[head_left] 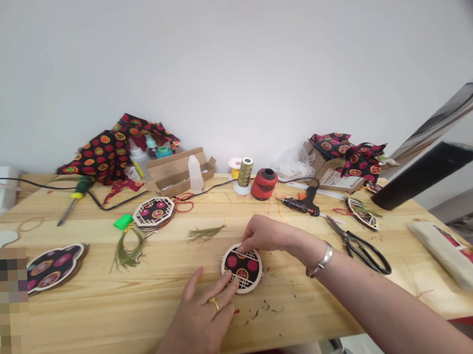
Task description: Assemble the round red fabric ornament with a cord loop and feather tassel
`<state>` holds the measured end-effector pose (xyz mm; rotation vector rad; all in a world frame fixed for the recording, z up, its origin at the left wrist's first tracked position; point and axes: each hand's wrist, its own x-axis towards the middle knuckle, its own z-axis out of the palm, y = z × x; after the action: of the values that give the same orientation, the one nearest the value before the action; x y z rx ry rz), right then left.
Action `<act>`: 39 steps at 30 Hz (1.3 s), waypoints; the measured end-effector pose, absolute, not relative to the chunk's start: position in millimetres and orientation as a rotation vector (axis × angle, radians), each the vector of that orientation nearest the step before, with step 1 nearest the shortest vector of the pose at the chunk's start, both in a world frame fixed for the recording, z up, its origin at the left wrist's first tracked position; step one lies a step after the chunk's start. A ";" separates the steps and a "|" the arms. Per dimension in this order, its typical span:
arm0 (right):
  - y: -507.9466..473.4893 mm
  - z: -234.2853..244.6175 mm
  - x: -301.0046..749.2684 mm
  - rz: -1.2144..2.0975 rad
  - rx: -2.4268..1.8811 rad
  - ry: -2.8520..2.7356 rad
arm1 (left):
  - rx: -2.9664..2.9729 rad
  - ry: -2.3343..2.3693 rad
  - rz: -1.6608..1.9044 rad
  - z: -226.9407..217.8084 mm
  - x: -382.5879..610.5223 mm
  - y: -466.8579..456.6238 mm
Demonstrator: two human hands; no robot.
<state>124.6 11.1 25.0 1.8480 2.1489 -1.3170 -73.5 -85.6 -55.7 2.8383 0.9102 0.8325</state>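
A round wooden ornament [241, 264] with black floral cloth behind its lattice lies flat on the table. My left hand [206, 310], wearing a gold ring, has its fingers spread, with fingertips resting on the ornament's lower left lattice. At the upper edge, my right hand [263, 232] is closed, its fingers bent down against the rim; part of their grip is hidden. Beyond the ornament lies a small green tassel [207, 232]. Dark scraps [263, 307] are scattered just below it.
Scissors [361, 247] and a hot glue gun [304, 202] lie to the right. Thread spools [264, 184] and a cardboard box [181, 172] stand behind. On the left are an octagonal ornament [154, 212], a screwdriver [74, 198] and a scalloped ornament [56, 266]. A black tube [426, 175] leans far right.
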 end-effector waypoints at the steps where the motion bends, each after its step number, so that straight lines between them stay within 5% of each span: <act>1: 11.1 24.4 124.5 -1.334 1.850 2.149 | 2.836 0.910 0.838 -55.8 -73.8 -85.7; 14: -2.7 7.2 144.7 -1.657 1.935 2.205 | 2.662 0.867 0.867 -34.3 -78.6 -74.4; 21: 2.4 22.4 161.6 -2.039 2.125 2.258 | 1.699 1.293 0.861 7.0 -69.0 -27.1; 26: 12.0 24.4 162.3 -2.171 2.322 2.354 | 1.335 1.027 0.851 17.8 -39.2 3.0; 39: 10.3 -6.6 148.2 -2.123 2.533 2.469 | 1.476 1.121 0.927 -2.5 -28.6 13.7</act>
<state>148.2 10.3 -6.6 2.5331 2.4691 -2.1233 -28.6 13.7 -2.5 1.4760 1.1210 0.9266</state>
